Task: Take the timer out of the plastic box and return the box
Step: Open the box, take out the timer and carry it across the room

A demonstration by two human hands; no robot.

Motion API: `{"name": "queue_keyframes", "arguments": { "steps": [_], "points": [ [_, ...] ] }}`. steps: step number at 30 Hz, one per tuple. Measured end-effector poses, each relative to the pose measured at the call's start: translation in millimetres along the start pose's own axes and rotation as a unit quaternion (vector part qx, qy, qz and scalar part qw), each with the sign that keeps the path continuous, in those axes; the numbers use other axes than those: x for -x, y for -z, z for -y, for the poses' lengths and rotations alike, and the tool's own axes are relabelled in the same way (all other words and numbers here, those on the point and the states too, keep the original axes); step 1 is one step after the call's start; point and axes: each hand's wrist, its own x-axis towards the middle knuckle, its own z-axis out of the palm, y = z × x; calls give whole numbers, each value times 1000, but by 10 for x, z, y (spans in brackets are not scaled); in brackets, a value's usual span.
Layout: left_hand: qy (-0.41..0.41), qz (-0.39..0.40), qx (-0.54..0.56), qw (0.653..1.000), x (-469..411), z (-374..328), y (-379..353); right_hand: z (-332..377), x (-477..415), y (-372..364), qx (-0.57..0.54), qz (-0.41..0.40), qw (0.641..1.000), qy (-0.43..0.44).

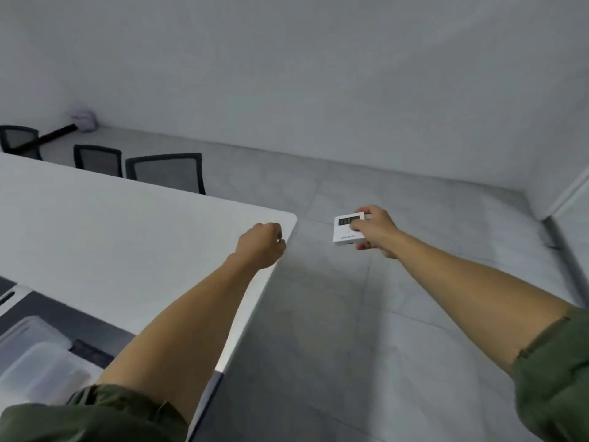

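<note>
My right hand [376, 229] grips a small white square timer [345, 229] with a dark digital display, held out over the grey floor to the right of the table. My left hand [261, 245] is closed in a loose fist with nothing in it, hovering over the table's rounded far corner. Translucent plastic boxes [41, 362] lie at the lower left on a dark mat, partly hidden behind my left sleeve. Which of them held the timer I cannot tell.
The white table [111, 224] fills the left half, its edge running diagonally down to the bottom. Three dark mesh chairs [165, 170] stand along its far side. A pale bag [83, 120] sits by the wall. Grey tiled floor [398, 330] lies to the right.
</note>
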Motion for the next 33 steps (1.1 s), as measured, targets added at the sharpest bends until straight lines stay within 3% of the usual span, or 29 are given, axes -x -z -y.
{"name": "queue_keyframes", "arguments": {
  "steps": [3,10,23,33],
  "points": [
    [-37,18,-10,999,-381,-636,-187,-59,-357,665,8,-27,1000,-13],
    [-74,30,-40,996,-1395,-1252,-334,-74,-1229,1369,11,-62,998,-13],
    [-98,48,-70,992,-4158,-1872,-271,721,-3636,2003,-3,-101,995,-5],
    [-76,68,-77,992,-6023,-2018,-367,1124,-5656,2063,11,-64,998,-12]
  ]
}}
